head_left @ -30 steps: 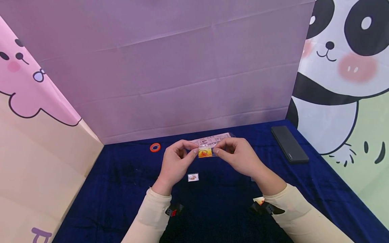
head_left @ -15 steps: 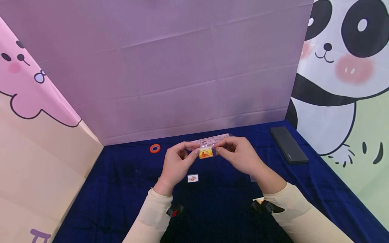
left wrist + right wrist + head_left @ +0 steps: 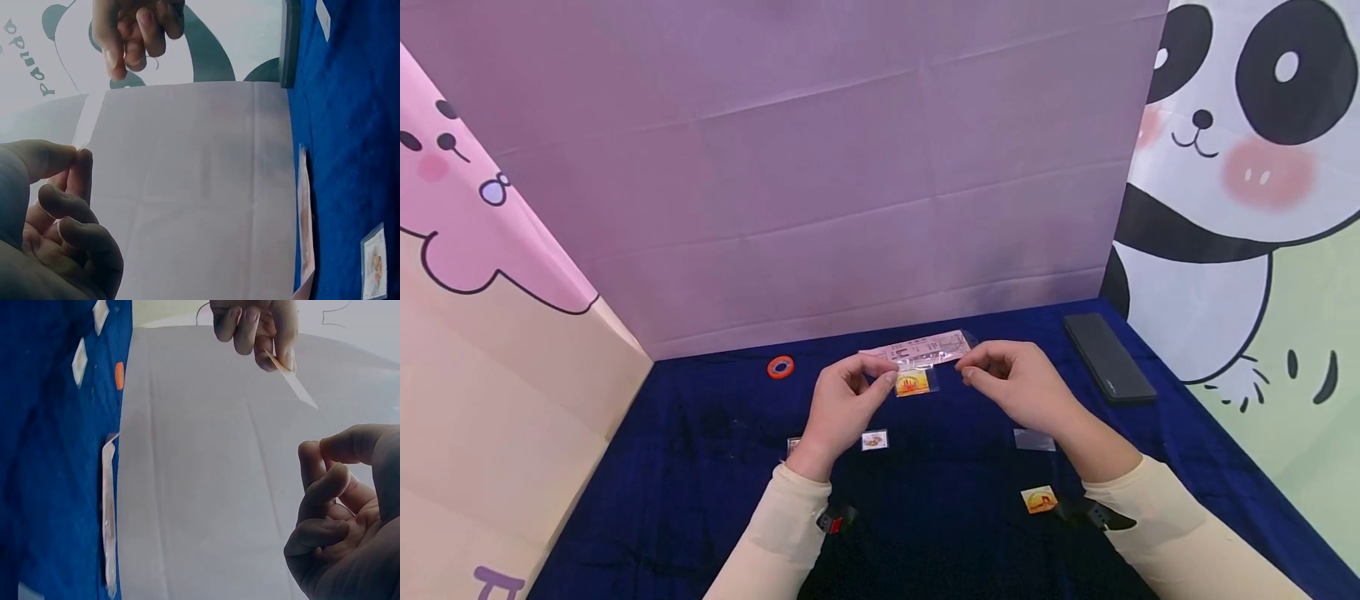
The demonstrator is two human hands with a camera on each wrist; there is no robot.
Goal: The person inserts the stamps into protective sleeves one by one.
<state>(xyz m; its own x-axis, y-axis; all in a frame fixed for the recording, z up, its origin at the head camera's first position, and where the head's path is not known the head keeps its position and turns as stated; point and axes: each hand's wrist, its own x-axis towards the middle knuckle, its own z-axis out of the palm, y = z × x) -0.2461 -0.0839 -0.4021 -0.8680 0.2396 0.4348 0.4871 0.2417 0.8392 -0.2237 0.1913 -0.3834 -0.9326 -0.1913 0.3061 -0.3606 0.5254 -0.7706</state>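
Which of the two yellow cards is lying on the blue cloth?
The lower yellow card in the head view, near the right sleeve. It lies on the blue cloth; the other yellow card is raised, pinched in the left hand.

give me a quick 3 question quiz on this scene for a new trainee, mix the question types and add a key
1. Which hand pinches the sleeved yellow card?

2. True or false: in the head view, the orange ring lies to the left of the pink ticket.

3. What does the right hand hold?
A) the orange ring
B) nothing visible
C) the pink ticket

Key: 1. The left hand. 2. True. 3. B.
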